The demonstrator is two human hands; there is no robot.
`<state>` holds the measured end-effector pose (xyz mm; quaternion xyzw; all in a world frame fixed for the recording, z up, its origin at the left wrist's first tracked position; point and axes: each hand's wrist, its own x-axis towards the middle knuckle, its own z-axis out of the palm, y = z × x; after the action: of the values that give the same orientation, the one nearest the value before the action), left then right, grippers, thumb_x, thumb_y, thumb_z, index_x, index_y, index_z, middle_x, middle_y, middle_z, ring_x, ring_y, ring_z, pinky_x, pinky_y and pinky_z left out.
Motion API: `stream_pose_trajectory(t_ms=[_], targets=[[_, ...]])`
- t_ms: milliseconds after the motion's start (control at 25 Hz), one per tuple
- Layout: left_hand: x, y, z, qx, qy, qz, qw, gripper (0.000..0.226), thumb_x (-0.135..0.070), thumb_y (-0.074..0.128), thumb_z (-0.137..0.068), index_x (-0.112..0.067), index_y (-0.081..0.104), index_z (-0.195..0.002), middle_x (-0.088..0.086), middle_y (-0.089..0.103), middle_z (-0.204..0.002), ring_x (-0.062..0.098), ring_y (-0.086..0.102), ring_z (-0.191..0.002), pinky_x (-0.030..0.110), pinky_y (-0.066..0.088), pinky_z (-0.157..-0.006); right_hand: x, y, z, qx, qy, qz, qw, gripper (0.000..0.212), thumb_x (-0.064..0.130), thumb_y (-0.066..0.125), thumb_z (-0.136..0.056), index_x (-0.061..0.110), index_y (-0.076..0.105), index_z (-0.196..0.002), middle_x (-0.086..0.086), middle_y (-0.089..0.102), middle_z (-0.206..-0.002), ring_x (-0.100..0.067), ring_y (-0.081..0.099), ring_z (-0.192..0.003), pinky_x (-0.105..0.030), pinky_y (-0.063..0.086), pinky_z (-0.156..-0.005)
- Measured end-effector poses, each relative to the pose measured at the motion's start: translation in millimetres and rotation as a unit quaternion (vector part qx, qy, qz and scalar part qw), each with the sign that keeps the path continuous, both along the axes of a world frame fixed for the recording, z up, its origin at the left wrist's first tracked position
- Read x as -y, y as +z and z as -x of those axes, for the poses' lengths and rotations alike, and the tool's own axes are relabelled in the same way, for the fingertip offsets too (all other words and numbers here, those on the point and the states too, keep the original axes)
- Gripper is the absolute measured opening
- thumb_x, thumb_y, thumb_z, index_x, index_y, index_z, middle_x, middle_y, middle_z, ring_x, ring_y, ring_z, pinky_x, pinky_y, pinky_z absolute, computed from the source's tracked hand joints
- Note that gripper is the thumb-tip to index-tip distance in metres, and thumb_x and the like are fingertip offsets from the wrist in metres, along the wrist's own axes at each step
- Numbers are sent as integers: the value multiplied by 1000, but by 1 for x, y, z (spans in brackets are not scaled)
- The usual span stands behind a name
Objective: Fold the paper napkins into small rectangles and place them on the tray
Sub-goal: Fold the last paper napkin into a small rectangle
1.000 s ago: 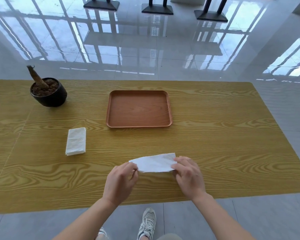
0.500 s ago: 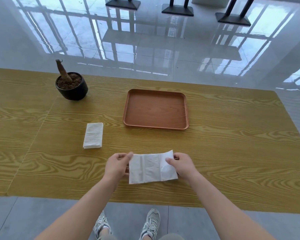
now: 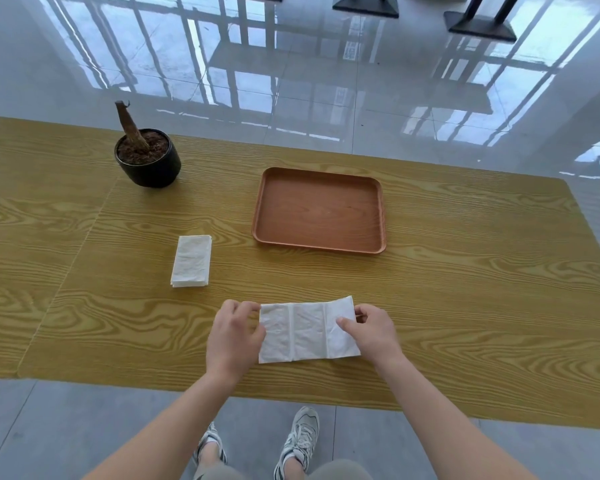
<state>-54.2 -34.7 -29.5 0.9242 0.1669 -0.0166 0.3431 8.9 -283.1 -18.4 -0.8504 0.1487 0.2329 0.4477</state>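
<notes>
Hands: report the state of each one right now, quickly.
Left hand: pinches the left edge of the napkin.
Right hand: pinches the right edge of the same napkin, thumb on top.

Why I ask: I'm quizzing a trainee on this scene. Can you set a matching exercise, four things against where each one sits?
Things:
1. tray
2. napkin pile
3. open napkin
4. plant pot

Places:
A. pinched between left hand and right hand, near the table edge
B. far left, at the back
C. left of the tray, nearer than the pot
D. middle, beyond the hands, holding nothing

Pairs: 1-D, 2-C, 3-A, 4-B
</notes>
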Motion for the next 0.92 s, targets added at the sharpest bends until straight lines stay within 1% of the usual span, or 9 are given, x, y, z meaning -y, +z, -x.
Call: stream_pose_trajectory(t_ms=[120, 200, 360, 560, 640, 720, 760, 840, 920], targets=[[3, -8, 22, 34, -158, -147, 976, 31, -36, 77, -80, -23, 70, -108, 2, 62, -110, 26, 60, -105, 40, 50, -78, -3, 3, 3, 17, 15, 25, 999, 11, 31, 75, -84, 22, 71, -84, 3, 74, -85, -20, 70, -82, -49, 59, -80], [3, -10, 29, 17, -189, -190, 963, 38, -45, 78, -77, -27, 68, -109, 4, 62, -120, 27, 58, -117, 43, 50, -84, -5, 5, 4, 25, 23, 42, 999, 10, 28, 74, -85, 19, 71, -84, 1, 73, -84, -21, 69, -81, -49, 58, -79], [7, -10, 30, 2, -169, -194, 966, 39, -47, 80, -75, -28, 68, -108, 6, 62, -123, 29, 58, -121, 46, 48, -89, -12, 6, 6, 40, 31, 48, 998, 12, 32, 74, -84, 20, 71, -83, 2, 72, -82, -22, 69, -81, -46, 56, -76], [7, -13, 33, 12, -151, -177, 973, 36, -49, 77, -78, -31, 67, -108, 4, 61, -126, 26, 55, -125, 54, 41, -104, -24, 7, 10, 14, 28, -61, 998, 36, 55, 66, -89, 21, 73, -79, -1, 75, -74, -14, 66, -64, -41, 54, -62], [7, -14, 34, 14, -150, -173, 973, 35, -48, 77, -80, -31, 67, -109, 4, 60, -128, 25, 54, -127, 56, 39, -107, -23, 3, 12, 22, 22, -78, 996, 31, 48, 61, -95, 23, 75, -81, -3, 76, -79, -13, 63, -63, -42, 52, -60], [8, -16, 35, 15, -152, -172, 973, 36, -45, 76, -81, -31, 66, -112, 4, 59, -130, 26, 52, -129, 56, 37, -109, -18, -1, 11, 106, 80, 9, 991, 11, 31, 64, -96, 28, 74, -93, 5, 75, -90, -8, 63, -75, -42, 56, -72], [7, -17, 35, 18, -149, -166, 975, 37, -44, 75, -82, -30, 66, -115, 4, 59, -130, 27, 52, -129, 56, 36, -110, -17, -2, 10, 152, 127, 68, 978, 12, 24, 65, -95, 25, 72, -105, 8, 73, -102, -7, 62, -86, -39, 56, -80], [5, -18, 37, 26, -138, -144, 980, 38, -42, 72, -86, -27, 65, -121, 4, 58, -130, 27, 51, -130, 54, 34, -113, -21, -5, 4, 210, 206, 134, 946, 30, 21, 68, -94, 21, 66, -124, 8, 65, -123, -11, 57, -109, -35, 53, -91], [4, -17, 37, 26, -134, -130, 982, 37, -40, 68, -89, -25, 65, -123, 5, 57, -130, 28, 49, -131, 53, 32, -115, -29, -5, -3, 210, 255, 157, 931, 41, 27, 67, -95, 21, 59, -134, 9, 57, -133, -16, 51, -121, -34, 50, -95]])
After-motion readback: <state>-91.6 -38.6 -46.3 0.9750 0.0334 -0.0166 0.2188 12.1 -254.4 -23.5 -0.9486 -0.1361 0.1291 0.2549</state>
